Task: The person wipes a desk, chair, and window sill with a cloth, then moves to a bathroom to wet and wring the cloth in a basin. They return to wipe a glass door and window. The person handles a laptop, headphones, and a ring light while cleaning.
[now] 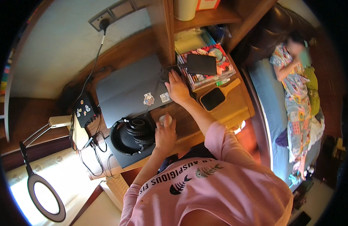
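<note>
My left hand is closed around a small white rounded object at the desk's front edge, just right of the black headphones. My right hand reaches to the far right corner of a closed dark grey laptop. Its fingers and thumb are at a dark object there, partly hidden by the hand, and its kind is unclear. Two stickers mark the laptop lid. Right of that hand, a flat black item lies on a stack of colourful magazines.
A wooden paddle hairbrush rests before the magazines. On the left are a stickered black box, loose cables and a ring lamp. A wooden upright rises behind the laptop. Another person is on the bed at right.
</note>
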A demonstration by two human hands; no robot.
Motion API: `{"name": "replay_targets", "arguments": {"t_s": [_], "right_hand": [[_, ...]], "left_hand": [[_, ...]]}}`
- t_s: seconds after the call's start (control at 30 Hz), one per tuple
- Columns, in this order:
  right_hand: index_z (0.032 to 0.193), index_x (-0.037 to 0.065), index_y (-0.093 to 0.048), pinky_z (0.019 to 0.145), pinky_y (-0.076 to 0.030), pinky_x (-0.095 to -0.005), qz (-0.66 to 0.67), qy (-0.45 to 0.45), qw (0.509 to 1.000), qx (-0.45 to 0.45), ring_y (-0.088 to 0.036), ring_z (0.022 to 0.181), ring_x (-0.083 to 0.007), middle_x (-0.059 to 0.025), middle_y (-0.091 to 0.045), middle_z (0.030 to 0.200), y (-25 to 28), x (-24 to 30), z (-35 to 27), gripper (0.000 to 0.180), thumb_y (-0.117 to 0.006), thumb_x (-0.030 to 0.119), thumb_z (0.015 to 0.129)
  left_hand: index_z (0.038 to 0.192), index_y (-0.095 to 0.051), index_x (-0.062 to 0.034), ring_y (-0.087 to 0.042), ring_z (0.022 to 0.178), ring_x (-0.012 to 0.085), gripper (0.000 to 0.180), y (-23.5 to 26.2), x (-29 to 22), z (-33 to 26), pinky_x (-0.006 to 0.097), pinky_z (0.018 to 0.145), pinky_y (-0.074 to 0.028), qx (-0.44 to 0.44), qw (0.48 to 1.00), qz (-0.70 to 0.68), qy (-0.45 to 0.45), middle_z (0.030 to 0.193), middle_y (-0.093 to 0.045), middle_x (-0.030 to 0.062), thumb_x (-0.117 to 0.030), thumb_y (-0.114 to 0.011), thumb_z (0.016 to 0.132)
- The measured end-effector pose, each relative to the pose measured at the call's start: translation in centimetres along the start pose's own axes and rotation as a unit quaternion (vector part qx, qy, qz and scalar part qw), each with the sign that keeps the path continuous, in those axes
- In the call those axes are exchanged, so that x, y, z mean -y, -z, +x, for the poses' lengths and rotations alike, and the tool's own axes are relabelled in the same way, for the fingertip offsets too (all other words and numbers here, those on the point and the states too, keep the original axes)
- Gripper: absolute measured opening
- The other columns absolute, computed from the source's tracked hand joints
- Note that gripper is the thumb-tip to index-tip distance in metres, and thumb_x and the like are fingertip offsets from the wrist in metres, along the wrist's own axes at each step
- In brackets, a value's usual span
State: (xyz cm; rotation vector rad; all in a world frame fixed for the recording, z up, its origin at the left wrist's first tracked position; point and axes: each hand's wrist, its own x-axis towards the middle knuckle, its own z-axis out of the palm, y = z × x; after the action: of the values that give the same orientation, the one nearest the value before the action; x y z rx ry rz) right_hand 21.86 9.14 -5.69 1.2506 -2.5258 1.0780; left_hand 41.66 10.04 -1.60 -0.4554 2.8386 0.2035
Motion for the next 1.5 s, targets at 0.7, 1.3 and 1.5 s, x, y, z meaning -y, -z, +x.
{"name": "replay_targets", "arguments": {"t_s": [0.7,1.3,1.5], "right_hand": [[0.111,0.000,-0.059,0.075,-0.050,-0.0345,-0.039,-0.414,0.907,0.069,-0.062,0.088,-0.0261,-0.0173,-0.063,0.103,19.2,-4.6,-22.4,0.030,-0.051,0.005,0.083],[0.119,-0.001,-0.054,0.097,-0.041,-0.0348,0.242,-0.008,0.967,-0.084,-0.050,0.117,-0.0348,-0.0194,-0.051,0.129,2.9,9.3,11.9,0.038,-0.055,0.005,0.082],[0.146,0.011,-0.026,0.110,-0.012,-0.0588,-0.186,-0.107,0.935,0.282,-0.008,0.143,-0.0333,-0.0152,-0.010,0.155,-10.8,12.3,10.0,0.060,-0.040,0.023,0.089]], "left_hand": [[0.131,-0.047,-0.0145,-0.049,0.111,0.0270,0.067,0.3,-1.7,4.5,0.042,0.092,-0.041,0.012,0.997,0.006,-0.074,0.128,-0.042,0.0094,-0.045,-0.068,0.074],[0.105,-0.063,-0.0005,-0.065,0.072,0.0169,0.021,6.1,15.6,-14.9,0.026,0.063,-0.051,-0.360,0.814,-0.352,0.289,0.092,-0.064,0.0101,-0.004,-0.062,0.084],[0.107,-0.063,-0.0006,-0.064,0.074,0.0147,0.023,2.0,19.1,-18.4,0.027,0.065,-0.052,-0.342,0.753,-0.450,0.337,0.096,-0.064,0.0100,-0.006,-0.061,0.085]]}}
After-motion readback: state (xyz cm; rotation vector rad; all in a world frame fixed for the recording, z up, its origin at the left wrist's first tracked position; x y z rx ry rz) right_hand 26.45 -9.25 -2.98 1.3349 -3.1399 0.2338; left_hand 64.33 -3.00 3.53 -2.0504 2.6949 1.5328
